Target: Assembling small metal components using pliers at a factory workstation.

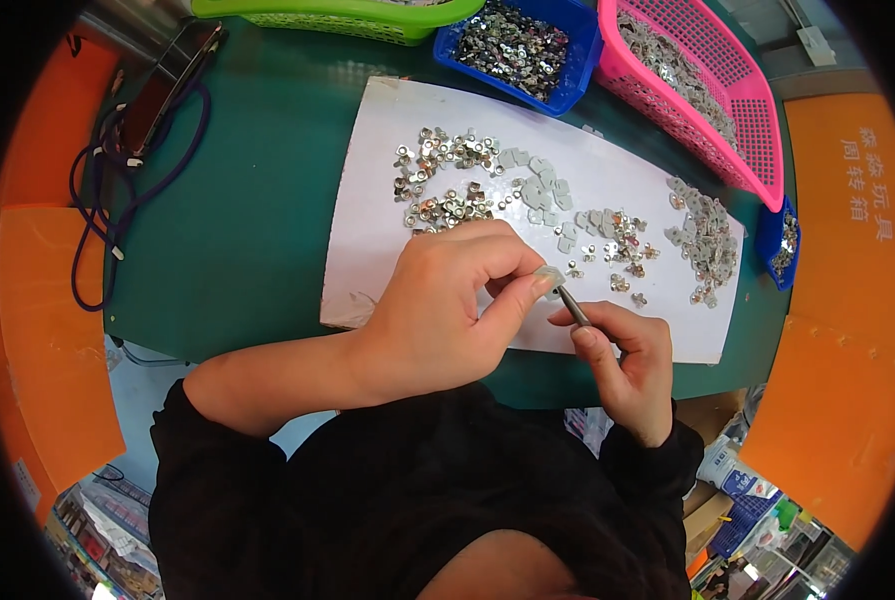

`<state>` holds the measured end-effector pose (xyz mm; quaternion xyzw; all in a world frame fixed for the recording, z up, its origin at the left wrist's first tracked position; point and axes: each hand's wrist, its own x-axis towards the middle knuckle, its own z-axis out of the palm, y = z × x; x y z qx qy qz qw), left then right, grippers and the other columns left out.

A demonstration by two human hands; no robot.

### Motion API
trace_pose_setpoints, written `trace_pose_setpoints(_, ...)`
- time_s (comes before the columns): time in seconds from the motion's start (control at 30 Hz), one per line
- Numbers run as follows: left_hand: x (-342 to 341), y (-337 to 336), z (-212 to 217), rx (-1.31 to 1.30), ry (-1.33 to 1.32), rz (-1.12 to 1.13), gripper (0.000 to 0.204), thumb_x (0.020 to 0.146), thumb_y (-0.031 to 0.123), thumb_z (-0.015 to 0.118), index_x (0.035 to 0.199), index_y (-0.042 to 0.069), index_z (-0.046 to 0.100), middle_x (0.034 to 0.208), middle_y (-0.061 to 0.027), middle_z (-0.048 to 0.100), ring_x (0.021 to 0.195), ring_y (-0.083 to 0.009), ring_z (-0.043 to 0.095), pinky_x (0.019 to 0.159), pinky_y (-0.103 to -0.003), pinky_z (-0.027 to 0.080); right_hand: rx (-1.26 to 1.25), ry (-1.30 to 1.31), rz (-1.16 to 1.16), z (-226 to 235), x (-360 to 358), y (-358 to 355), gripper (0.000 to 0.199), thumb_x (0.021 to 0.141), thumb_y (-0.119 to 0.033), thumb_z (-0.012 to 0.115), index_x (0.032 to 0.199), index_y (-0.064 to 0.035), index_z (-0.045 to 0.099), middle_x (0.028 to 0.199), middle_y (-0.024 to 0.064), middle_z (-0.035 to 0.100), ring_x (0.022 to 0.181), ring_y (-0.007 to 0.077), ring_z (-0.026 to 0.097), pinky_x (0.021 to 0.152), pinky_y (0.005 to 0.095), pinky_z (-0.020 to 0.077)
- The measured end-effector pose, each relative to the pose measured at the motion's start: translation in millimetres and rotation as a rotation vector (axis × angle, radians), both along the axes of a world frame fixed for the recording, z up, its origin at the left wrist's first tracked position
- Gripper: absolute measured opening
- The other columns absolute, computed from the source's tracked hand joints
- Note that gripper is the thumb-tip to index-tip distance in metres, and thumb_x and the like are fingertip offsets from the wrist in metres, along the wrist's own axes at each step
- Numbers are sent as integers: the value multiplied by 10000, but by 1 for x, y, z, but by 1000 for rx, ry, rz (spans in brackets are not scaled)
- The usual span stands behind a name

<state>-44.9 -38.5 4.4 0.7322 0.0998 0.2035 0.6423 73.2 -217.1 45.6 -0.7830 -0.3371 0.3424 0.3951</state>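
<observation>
Over the near edge of the white sheet (387,200), the left hand (437,310) pinches a small pale square piece (549,275) while the right hand (627,365) grips a thin dark tool (571,305) against it, with heaps of loose metal bits (447,180) on that sheet apparently still unworked

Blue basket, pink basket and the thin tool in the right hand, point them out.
Blue basket (582,75), head view, right rim.
Pink basket (757,130), head view, mesh wall.
Thin tool (570,303), head view, shaft.

The scene is viewed steeply downward from the head, close above the white sheet (447,150), bent by a fisheye lens.
</observation>
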Motion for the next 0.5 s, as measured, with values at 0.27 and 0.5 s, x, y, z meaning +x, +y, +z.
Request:
trace_pose_setpoints(0.27, 0, -1, 0, -166, 66, -17, 75, 917, 5, 645, 869, -47, 670, 798, -76, 641, 730, -115, 616, 646, -244, 492, -4, 44, 17, -3, 4, -1, 279, 946, -227, 635, 1025, 28, 716, 845, 69, 722, 687, 100, 577, 649, 239, 454)
trace_pose_setpoints(0.5, 0, -1, 0, -145, 93, -21, 78, 920, 11, 648, 878, -52, 670, 799, -73, 638, 724, -112, 612, 642, -241, 489, -37, -25, 39, -4, 8, -4, 278, 935, -220, 654, 1050, 25, 719, 876, 84, 725, 706, 115, 599, 663, 249, 466)
